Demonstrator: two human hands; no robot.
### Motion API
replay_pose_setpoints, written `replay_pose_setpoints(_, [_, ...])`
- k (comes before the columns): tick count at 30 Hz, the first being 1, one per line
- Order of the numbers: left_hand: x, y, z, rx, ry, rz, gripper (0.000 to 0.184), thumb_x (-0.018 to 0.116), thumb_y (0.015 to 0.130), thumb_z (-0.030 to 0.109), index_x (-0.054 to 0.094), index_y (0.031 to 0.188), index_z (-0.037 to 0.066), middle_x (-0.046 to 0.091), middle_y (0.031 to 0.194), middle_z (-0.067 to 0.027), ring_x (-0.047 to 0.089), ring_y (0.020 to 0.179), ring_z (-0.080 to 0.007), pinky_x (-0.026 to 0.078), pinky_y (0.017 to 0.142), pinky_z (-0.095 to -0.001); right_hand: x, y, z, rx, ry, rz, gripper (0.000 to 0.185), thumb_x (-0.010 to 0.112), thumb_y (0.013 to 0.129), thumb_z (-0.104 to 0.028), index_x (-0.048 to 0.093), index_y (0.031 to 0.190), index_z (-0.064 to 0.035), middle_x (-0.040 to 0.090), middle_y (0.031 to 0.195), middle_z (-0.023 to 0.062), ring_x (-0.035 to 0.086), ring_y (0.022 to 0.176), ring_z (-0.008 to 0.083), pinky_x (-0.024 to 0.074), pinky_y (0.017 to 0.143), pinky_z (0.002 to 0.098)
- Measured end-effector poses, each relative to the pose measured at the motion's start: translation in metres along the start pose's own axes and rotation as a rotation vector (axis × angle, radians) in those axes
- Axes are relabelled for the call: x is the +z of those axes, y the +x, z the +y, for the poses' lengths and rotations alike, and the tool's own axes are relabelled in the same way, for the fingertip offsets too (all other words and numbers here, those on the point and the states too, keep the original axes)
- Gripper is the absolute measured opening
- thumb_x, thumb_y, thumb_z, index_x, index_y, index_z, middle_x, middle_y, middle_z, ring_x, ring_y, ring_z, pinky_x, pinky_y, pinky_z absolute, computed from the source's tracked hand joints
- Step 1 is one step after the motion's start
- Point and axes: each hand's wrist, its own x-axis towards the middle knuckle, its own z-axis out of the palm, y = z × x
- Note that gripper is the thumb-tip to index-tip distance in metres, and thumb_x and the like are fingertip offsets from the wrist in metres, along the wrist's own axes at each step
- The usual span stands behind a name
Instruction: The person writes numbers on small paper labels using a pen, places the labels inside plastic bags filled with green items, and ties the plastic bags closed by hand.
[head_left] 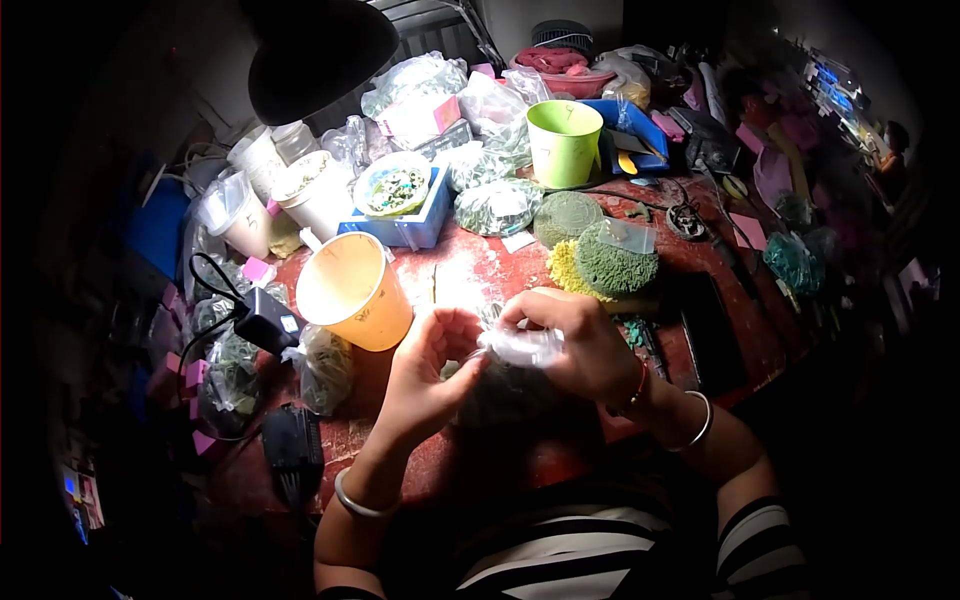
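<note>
My left hand [436,368] and my right hand [585,345] meet over the middle of the red table, both with curled fingers. Between them is gathered clear plastic [525,348], which looks like the top of a plastic bag, pinched by both hands. Under it, partly hidden by the hands and in shadow, sits a dim bulging bag body [505,395]; its contents are hard to make out. Just left of my left hand stands an orange cup [360,300], tilted slightly. Beyond my right hand lie a round green sponge-like pad [615,268] and a yellow tufted one [568,268].
A lime green cup [563,150], a blue tray [650,150] and several filled plastic bags [497,207] stand at the back. A blue box [420,225] bears a bowl of small green pieces [396,188]. A black adapter [268,320] with cable lies left. A dark lamp [320,65] hangs above.
</note>
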Motion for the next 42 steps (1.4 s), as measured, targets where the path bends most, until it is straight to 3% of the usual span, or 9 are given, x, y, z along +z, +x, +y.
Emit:
replay_pose_setpoints(3, [-0.001,-0.001,0.004,0.012,0.255,0.023,0.033,0.068,0.088,-0.012,0.058,0.117,0.001,0.063,0.106,-0.0041,0.064,0.100,-0.0114,0.051,0.091,-0.0261,-0.016,-0.004,-0.014,0.172,0.140,0.102,0.015,0.065,0.085,0.005,0.065,0.098,-0.0033,0.069,0.083,0.0128,0.072,0.074,0.0248,0.0543,0.064,0.0370])
replay_pose_setpoints(8, [0.004,-0.004,0.015,0.163,0.626,0.055,0.022,0.069,0.086,-0.008,0.062,0.106,0.001,0.061,0.091,-0.0033,0.059,0.081,-0.0099,0.050,0.076,-0.0256,-0.051,-0.031,-0.004,0.240,0.027,0.320,0.010,0.069,0.100,-0.007,0.066,0.108,-0.0039,0.073,0.090,0.0081,0.071,0.082,0.0134,0.0560,0.070,0.0268])
replay_pose_setpoints(12, [0.000,-0.008,0.015,0.107,0.583,0.135,0.024,0.072,0.083,-0.007,0.064,0.104,0.000,0.058,0.088,-0.0018,0.054,0.075,-0.0087,0.047,0.067,-0.0238,-0.095,-0.106,0.034,0.403,-0.489,0.490,0.024,0.074,0.095,-0.007,0.062,0.115,-0.0018,0.071,0.106,0.0157,0.070,0.099,0.0230,0.0556,0.084,0.0351])
replay_pose_setpoints(14, [-0.002,-0.007,0.016,0.178,0.698,0.112,0.025,0.072,0.082,-0.007,0.064,0.105,0.001,0.056,0.090,-0.0031,0.053,0.075,-0.0098,0.046,0.066,-0.0248,-0.110,-0.144,0.043,0.575,-0.784,0.461,0.052,0.087,0.083,-0.021,0.059,0.123,-0.0034,0.069,0.113,0.0186,0.067,0.105,0.0347,0.0539,0.091,0.0429])
replay_pose_setpoints(18, [0.003,-0.005,0.015,0.149,0.684,0.055,0.023,0.071,0.083,-0.004,0.063,0.104,0.000,0.055,0.097,-0.0058,0.056,0.081,-0.0129,0.047,0.069,-0.0254,-0.112,-0.169,0.053,0.528,-0.827,0.410,0.082,0.094,0.070,-0.031,0.052,0.136,-0.0051,0.065,0.122,0.0227,0.060,0.113,0.0433,0.0486,0.099,0.0499])
replay_pose_setpoints(27, [-0.005,-0.007,0.003,0.012,0.444,0.059,0.022,0.070,0.089,-0.004,0.062,0.107,0.003,0.053,0.100,0.0030,0.048,0.085,-0.0045,0.042,0.077,-0.0195,-0.116,-0.161,0.054,0.498,-0.821,0.442,0.078,0.090,0.072,-0.027,0.052,0.135,0.0005,0.063,0.122,0.0245,0.059,0.113,0.0420,0.0474,0.100,0.0503])
replay_pose_setpoints(36, [-0.002,-0.009,-0.002,-0.014,0.380,0.100,0.021,0.064,0.086,-0.012,0.064,0.103,0.001,0.058,0.098,-0.0024,0.053,0.083,-0.0088,0.045,0.074,-0.0227,-0.110,-0.159,0.040,0.521,-0.890,0.431,0.085,0.091,0.074,-0.027,0.048,0.142,-0.0002,0.063,0.125,0.0245,0.057,0.117,0.0420,0.0480,0.100,0.0493])
replay_pose_setpoints(40, [0.003,-0.011,0.001,0.115,0.560,0.022,0.021,0.060,0.093,-0.011,0.061,0.110,0.002,0.058,0.097,0.0006,0.054,0.087,-0.0051,0.043,0.078,-0.0203,-0.103,-0.140,0.009,0.401,-0.862,0.595,0.059,0.087,0.082,-0.016,0.057,0.131,-0.0002,0.066,0.121,0.0201,0.064,0.109,0.0361,0.0521,0.094,0.0442])
replay_pose_setpoints(42, [0.004,-0.013,-0.002,0.108,0.504,0.014,0.021,0.061,0.094,-0.010,0.061,0.111,0.003,0.059,0.097,0.0007,0.055,0.088,-0.0060,0.044,0.079,-0.0205,-0.085,-0.118,-0.013,0.444,-0.483,0.489,0.040,0.080,0.089,-0.008,0.061,0.124,-0.0024,0.068,0.115,0.0159,0.069,0.099,0.0297,0.0550,0.086,0.0406])
